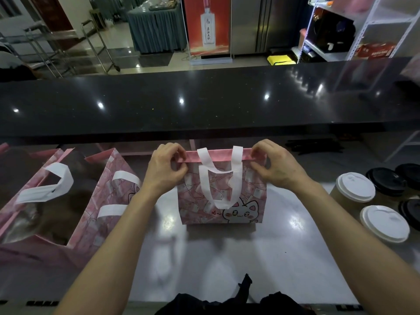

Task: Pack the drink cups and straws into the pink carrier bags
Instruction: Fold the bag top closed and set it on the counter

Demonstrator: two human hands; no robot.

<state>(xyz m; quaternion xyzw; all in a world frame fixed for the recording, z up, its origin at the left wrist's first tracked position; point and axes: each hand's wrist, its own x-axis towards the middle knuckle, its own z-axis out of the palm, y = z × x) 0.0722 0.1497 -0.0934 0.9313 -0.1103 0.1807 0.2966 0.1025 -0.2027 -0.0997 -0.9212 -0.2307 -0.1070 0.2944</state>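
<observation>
Pinching the folded top edge of the pink carrier bag (221, 196), left hand (167, 167) and right hand (273, 165) grip its corners.

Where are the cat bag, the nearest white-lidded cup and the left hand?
cat bag (227, 201), head view, front panel beside the handle.
white-lidded cup (384, 223), head view, lid centre.
left hand (167, 165), head view, back of hand.

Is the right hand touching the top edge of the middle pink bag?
Touching. The head view shows the right hand pinching the pink bag at its top rim's right corner.
</observation>
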